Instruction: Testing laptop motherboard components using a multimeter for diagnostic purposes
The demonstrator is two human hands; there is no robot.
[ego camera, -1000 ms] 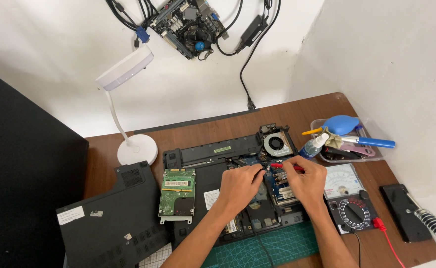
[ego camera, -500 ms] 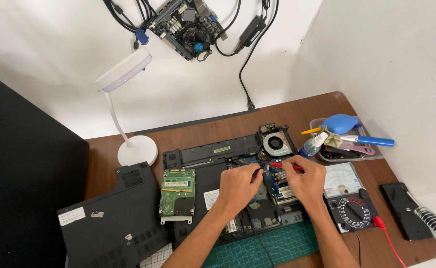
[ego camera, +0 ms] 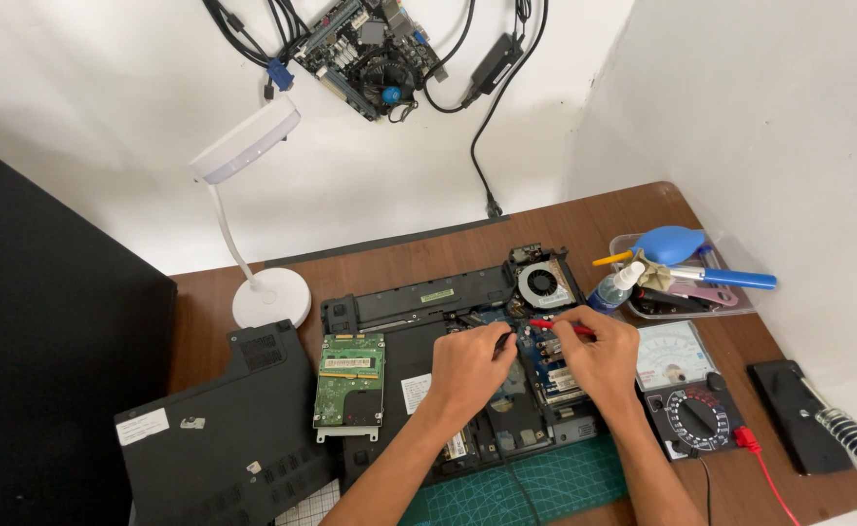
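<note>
An opened black laptop base (ego camera: 418,317) lies bottom-up on the brown desk, its blue circuit board and round fan (ego camera: 543,282) exposed. My left hand (ego camera: 469,372) rests over the board and pinches a black probe (ego camera: 502,341) with its tip down on the board. My right hand (ego camera: 599,356) holds a red probe (ego camera: 548,324) pointing left, its tip close to the black one, just below the fan. An analogue multimeter (ego camera: 686,385) with a dial sits right of my right hand, a red lead running from it.
A green hard-drive board (ego camera: 350,378) lies on the laptop's left part, beside a removed black cover (ego camera: 224,433). A white desk lamp (ego camera: 253,185) stands behind. A clear tray (ego camera: 686,282) with a blue blower and tools sits at right, a black phone (ego camera: 799,414) nearer. A green cutting mat (ego camera: 526,487) lies in front.
</note>
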